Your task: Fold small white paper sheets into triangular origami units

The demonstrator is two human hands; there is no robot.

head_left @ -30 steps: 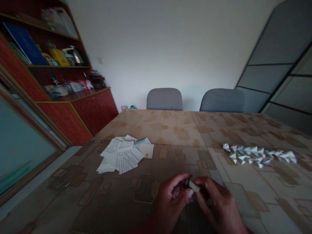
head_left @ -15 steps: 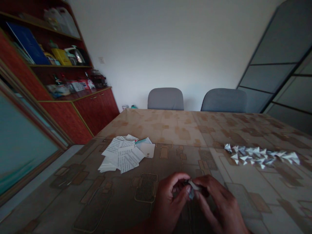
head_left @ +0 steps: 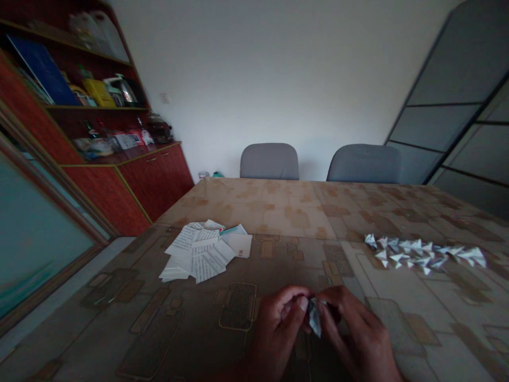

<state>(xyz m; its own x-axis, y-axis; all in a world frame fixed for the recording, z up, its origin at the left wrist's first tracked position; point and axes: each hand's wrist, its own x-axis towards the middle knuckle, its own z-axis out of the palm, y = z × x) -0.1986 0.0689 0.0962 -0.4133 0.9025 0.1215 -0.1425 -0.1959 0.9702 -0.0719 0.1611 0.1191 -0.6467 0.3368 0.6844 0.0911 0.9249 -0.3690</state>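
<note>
Between the fingertips of both hands is a small folded piece of paper (head_left: 315, 320), pale with a bluish tint, its pointed end hanging down. My left hand (head_left: 280, 326) pinches it from the left with thumb and forefinger. From the right, my right hand (head_left: 353, 326) grips its upper edge, fingers closed. Part of the paper is hidden behind the fingers. To the left on the table lies a loose pile of printed paper sheets (head_left: 209, 253). Several small folded paper pieces (head_left: 421, 253) with pointed tips stand in rows on the right.
The table (head_left: 286, 207) has a patterned cover. Two grey chairs (head_left: 269, 161) stand at its far side against the wall. A red wooden cabinet (head_left: 159, 178) with bottles, a kettle and boxes is at the left, and a grey sliding-door wardrobe (head_left: 441, 116) at the right.
The folded paper has turned between my fingers, so its pointed end now hangs lower and shows more. Both hands have shifted only slightly; the pile and the rows stay put.
</note>
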